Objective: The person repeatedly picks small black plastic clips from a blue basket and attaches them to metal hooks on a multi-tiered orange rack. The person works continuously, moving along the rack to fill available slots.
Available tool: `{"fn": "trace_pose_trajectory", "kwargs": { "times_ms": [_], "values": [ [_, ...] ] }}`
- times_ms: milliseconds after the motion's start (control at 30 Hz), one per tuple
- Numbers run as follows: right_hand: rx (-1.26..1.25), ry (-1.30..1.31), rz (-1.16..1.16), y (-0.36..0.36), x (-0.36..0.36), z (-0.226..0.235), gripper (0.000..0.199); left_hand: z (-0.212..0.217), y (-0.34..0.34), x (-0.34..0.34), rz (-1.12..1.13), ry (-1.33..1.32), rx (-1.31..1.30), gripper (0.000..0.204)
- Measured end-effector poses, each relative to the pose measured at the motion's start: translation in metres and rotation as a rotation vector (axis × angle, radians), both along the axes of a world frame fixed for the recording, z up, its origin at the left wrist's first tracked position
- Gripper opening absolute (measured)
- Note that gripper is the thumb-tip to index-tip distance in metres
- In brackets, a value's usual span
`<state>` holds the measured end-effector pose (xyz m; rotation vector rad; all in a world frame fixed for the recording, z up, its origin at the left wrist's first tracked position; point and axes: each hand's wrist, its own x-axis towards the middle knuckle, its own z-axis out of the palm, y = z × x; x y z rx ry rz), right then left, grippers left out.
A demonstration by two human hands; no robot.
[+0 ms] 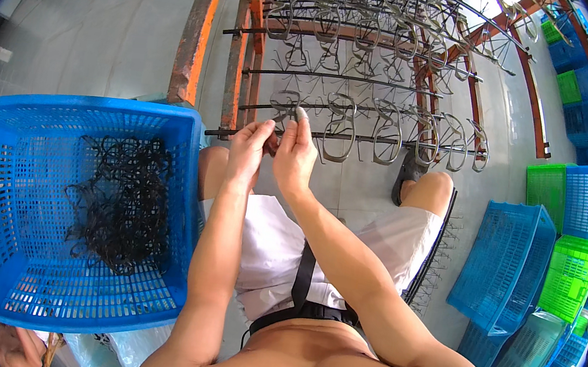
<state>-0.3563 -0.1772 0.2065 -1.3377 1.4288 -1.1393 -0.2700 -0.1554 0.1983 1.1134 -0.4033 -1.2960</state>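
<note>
My left hand (249, 149) and my right hand (294, 157) are close together at the left end of the nearest black rack bar (366, 140). Both have their fingers pinched; what lies between them is too small and hidden to name. Just beyond the fingertips is a grey loop-shaped frame (287, 98), partly covered by my hands. To its right, similar grey frames (340, 128) hang in a row from the bar. On my left, a large blue plastic basket (89, 106) holds a tangled heap of thin black pieces (124, 206).
An orange, worn metal stand (198, 37) carries several more bars of grey frames (326, 23) farther off. Blue crates (502, 263) and green crates (570, 275) are stacked on the right. Beside my right leg lie more spiky bars (433, 265). Another person's arm (20, 348) shows at lower left.
</note>
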Motion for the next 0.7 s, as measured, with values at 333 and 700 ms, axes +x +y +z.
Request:
{"fn": "trace_pose_trajectory", "kwargs": {
  "times_ms": [333, 700],
  "values": [
    [0.061, -0.013, 0.018, 0.005, 0.0, -0.003, 0.032, -0.001, -0.045, 0.039, -0.177, 0.01, 0.366, 0.031],
    [-0.126, 0.056, 0.008, 0.003, 0.005, 0.001, 0.033, -0.004, -0.061, 0.049, -0.163, 0.285, 0.391, 0.013]
  ]
}}
